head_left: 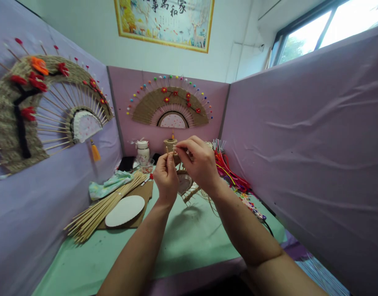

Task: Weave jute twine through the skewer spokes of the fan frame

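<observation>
A pale green cloth covers the counter (189,242), with lilac panels on 3 sides, a framed picture (164,24) above and a window (312,37) at right. 2 decorated fans hang on the panels: a large fan (38,135) at left and another straight ahead. A bundle of sticks (105,205) and a white disc (125,211) lie on cardboard at left; red pipe cleaners (230,172) lie at right.

Both forearms stretch forward, hands raised close together above the counter. The left hand (166,174) pinches 2 thin sticks (167,150), tips upward, between thumb and fingers. The right hand (199,160) reaches across, fingers narrow beside the stick tips; I cannot tell whether they grip anything. A small woven piece (185,183) hangs below the hands, partly hidden.
</observation>
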The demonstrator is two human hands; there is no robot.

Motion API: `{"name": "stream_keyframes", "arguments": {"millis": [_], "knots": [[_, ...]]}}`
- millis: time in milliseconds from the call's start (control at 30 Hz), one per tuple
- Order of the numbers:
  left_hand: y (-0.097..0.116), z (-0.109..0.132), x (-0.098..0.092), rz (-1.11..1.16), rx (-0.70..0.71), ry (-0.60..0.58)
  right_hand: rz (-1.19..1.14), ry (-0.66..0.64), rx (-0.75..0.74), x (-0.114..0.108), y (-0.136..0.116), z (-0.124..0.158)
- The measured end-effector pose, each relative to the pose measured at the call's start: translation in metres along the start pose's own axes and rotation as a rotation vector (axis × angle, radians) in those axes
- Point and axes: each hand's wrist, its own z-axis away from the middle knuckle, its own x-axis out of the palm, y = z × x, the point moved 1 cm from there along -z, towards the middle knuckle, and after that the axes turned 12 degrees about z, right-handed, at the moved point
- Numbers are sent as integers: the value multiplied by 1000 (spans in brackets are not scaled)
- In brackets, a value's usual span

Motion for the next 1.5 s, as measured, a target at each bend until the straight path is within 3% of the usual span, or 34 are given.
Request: {"name": "stream_keyframes", "arguments": {"millis": [267, 533, 733, 867, 1500], "knots": [[2, 1, 2, 28, -22, -14, 93, -16, 6, 3, 1, -18], [-10, -5, -1, 74, -26, 29, 82, 68, 94, 3, 12, 19], [-13, -14, -3, 424, -230, -143, -37, 41, 185, 9, 20, 32], [-9, -21, -6, 519, -310, -239, -69, 26, 213, 11, 21, 31], [-4, -22, -10, 329, -370, -227, -71, 33, 216, 8, 20, 34]]}}
